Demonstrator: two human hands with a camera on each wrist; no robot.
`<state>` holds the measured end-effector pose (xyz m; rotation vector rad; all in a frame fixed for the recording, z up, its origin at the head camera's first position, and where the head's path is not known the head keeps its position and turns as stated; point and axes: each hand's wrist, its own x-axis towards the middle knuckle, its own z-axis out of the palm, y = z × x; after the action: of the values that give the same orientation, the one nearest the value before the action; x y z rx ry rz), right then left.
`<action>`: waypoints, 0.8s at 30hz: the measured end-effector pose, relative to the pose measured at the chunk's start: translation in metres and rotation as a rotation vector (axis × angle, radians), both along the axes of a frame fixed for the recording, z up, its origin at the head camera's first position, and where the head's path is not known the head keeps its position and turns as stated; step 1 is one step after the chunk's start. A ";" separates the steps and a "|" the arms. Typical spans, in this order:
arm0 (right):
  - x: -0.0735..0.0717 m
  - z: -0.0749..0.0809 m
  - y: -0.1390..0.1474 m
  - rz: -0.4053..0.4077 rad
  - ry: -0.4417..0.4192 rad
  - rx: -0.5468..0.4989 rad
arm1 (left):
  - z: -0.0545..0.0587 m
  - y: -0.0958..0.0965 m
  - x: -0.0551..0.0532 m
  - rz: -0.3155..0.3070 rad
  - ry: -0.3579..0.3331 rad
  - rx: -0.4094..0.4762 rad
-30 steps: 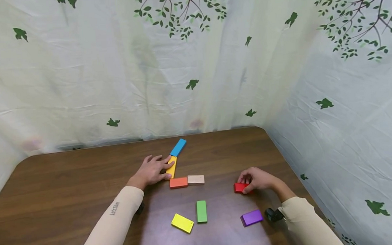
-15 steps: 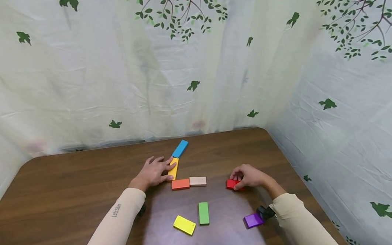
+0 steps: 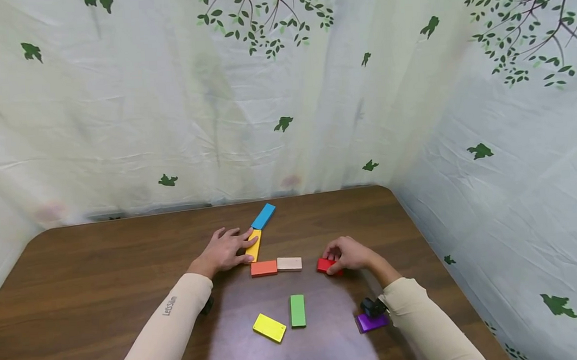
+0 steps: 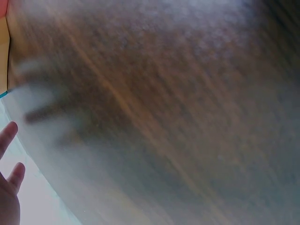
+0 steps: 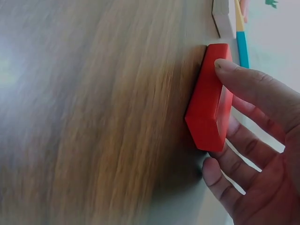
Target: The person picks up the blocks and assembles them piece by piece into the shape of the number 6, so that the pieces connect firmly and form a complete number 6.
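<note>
In the head view my left hand (image 3: 225,251) lies with spread fingers against the amber block (image 3: 254,246), thumb near its front end and fingertips over its upper part. A blue block (image 3: 263,216) meets the amber block's far end at an angle. By its near end lies an orange-red block (image 3: 264,268), end to end with a pale wooden block (image 3: 289,264). My right hand (image 3: 353,254) pinches a red block (image 5: 209,96), thumb on the near side and fingers behind. The red block is low over the table, a short gap right of the pale one.
Nearer on the brown table (image 3: 104,298) lie a yellow block (image 3: 269,328), a green block (image 3: 297,311) and a purple block (image 3: 371,323), the last partly covered by the right wrist camera (image 3: 373,307). A leaf-printed curtain (image 3: 217,124) hangs behind the table.
My right hand has moved left with the red block, bringing it closer to the pale block. The left hand stays in place at the amber block.
</note>
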<state>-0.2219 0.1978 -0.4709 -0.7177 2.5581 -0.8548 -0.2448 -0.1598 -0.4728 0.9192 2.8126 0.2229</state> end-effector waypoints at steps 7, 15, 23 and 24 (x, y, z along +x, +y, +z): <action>0.000 -0.001 -0.008 -0.018 -0.003 -0.015 | 0.000 0.002 0.000 0.001 -0.005 -0.009; 0.000 -0.001 -0.016 -0.042 0.007 -0.032 | 0.003 0.004 0.000 0.013 -0.024 -0.012; 0.002 -0.003 -0.025 -0.090 0.023 -0.051 | 0.001 0.003 0.001 0.015 -0.034 -0.010; 0.002 -0.004 -0.025 -0.092 0.027 -0.051 | 0.001 0.003 0.001 0.019 -0.038 -0.006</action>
<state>-0.2201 0.1725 -0.4744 -0.6348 2.6194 -0.9495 -0.2440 -0.1570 -0.4715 0.8784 2.7869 0.2318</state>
